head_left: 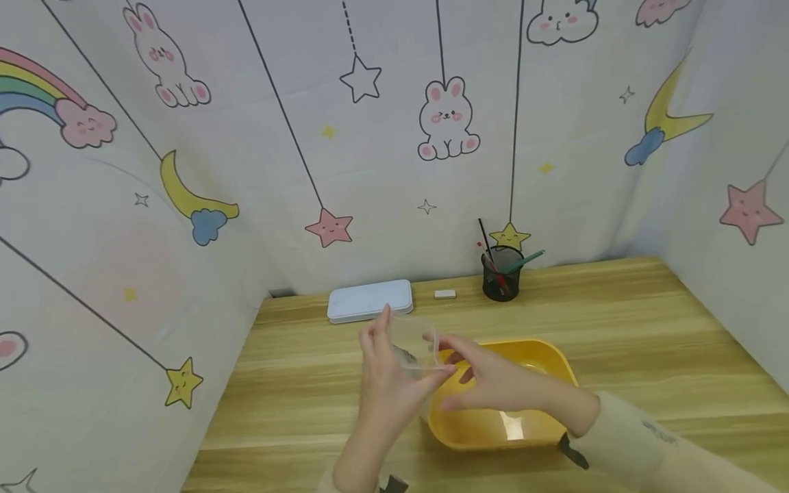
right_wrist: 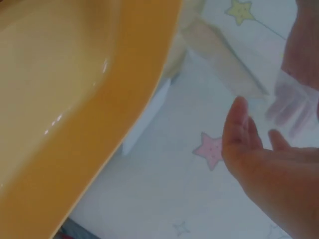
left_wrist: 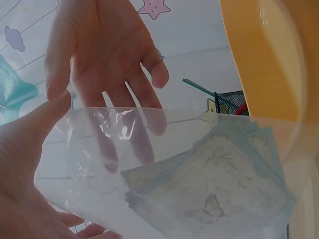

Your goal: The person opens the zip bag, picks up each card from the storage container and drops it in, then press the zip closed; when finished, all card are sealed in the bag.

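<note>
My left hand (head_left: 385, 383) holds up a clear plastic zip bag (head_left: 414, 342) above the desk, just left of a yellow tub (head_left: 555, 356). In the left wrist view the bag (left_wrist: 199, 174) holds pale paper cards with a butterfly print, and my left thumb (left_wrist: 30, 129) presses its left edge. My right hand (head_left: 487, 380) reaches over the tub with fingers spread, their tips at the bag's right side. Seen through the plastic, the right hand (left_wrist: 104, 50) lies open behind the bag. The right wrist view shows the tub (right_wrist: 89, 99) and my right hand (right_wrist: 264, 169).
A pale blue flat case (head_left: 370, 300), a small white eraser (head_left: 444, 294) and a black mesh pen cup (head_left: 501, 274) with pens stand along the back of the wooden desk (head_left: 647, 322). Cartoon-printed walls close in the left, back and right sides.
</note>
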`<state>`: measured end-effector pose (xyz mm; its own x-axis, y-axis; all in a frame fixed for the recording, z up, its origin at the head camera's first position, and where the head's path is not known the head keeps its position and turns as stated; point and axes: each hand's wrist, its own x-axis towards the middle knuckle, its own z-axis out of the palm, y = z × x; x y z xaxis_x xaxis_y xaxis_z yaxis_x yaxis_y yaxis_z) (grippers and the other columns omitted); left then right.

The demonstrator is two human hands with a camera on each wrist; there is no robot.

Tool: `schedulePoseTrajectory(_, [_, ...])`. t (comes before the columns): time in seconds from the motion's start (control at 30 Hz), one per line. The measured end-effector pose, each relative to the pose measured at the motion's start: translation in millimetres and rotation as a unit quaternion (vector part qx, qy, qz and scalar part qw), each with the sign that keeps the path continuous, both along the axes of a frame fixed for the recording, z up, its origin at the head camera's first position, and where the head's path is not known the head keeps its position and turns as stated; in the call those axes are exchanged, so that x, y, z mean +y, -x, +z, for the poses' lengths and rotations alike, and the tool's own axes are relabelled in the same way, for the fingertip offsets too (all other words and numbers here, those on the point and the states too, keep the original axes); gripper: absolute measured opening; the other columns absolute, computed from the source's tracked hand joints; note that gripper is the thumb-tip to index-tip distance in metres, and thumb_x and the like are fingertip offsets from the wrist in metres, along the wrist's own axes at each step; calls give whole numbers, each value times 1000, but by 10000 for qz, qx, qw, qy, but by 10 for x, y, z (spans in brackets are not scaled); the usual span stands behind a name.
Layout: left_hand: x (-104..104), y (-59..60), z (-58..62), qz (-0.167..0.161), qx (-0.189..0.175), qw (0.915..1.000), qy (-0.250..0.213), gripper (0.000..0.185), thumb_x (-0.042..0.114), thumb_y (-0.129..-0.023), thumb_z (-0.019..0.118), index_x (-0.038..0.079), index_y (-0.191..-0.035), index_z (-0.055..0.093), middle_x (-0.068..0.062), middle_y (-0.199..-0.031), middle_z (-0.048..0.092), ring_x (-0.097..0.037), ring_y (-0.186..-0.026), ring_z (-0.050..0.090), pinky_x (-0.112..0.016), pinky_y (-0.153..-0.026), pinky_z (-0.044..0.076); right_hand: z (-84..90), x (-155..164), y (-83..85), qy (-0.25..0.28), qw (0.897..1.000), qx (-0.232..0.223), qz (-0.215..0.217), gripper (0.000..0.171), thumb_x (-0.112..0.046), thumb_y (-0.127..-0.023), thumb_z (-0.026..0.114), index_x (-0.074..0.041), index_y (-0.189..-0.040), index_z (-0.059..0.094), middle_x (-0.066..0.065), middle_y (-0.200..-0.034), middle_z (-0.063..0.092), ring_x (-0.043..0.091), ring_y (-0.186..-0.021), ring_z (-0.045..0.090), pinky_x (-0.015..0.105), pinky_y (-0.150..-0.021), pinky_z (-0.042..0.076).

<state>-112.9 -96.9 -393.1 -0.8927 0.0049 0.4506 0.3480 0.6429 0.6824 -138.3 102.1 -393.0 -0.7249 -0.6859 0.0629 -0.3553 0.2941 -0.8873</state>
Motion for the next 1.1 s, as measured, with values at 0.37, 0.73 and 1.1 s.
schedulePoseTrajectory(0.37, [38,-37,136,542,293,9981,95,139,75,-52,75,19,-156,2,-14,-137,25,-32,-113,43,-48,-89,46,19,-248,-79,1031,9889,915,-554,68,-17,-88,71,-24,-147,37,-4,-143,44,20,-119,51,35,-92,48])
schedulePoseTrajectory(0.73, [-5,-12,169,-44,810,9893,-1210,108,42,-74,82,15,-155,15,-7,-125,37,-21,-115,43,-42,-96,42,141,-233,-41,2270,9727,-185,-437,38,-15,-103,45,-10,-140,49,10,-134,55,28,-110,59,36,-94,47])
schedulePoseTrajectory(1.1, [-102,44,212,-916,-882,9275,-3514,31,14,-88,70,5,-118,66,-3,-76,63,-14,-66,59,-25,-65,50,147,-15,-49,1935,9773,-514,-697,31,-19,-104,42,-9,-130,56,12,-104,69,30,-92,63,39,-82,53])
